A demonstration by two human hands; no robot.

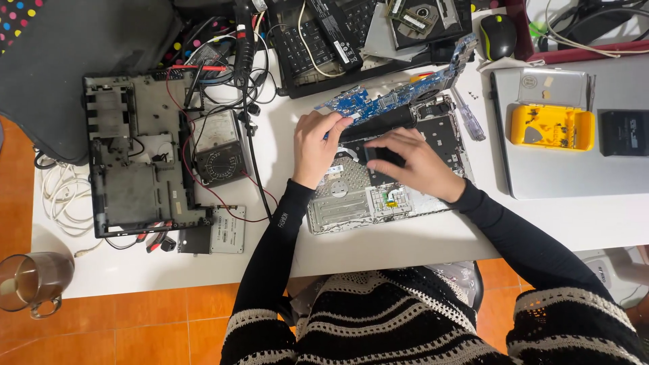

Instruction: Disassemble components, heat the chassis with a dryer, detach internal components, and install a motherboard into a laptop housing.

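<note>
An opened laptop chassis, silver inside, lies on the white table in front of me. A blue motherboard is tilted up along its far edge. My left hand grips the left end of that board, fingers curled over it. My right hand rests on the chassis and pinches a small flat black part beside a black bar-shaped piece.
A black laptop bottom cover and an analogue multimeter with red leads lie at left. A drive sits near the front edge. A yellow tool case rests on a closed silver laptop at right. A mouse, keyboard parts and a glass mug are around.
</note>
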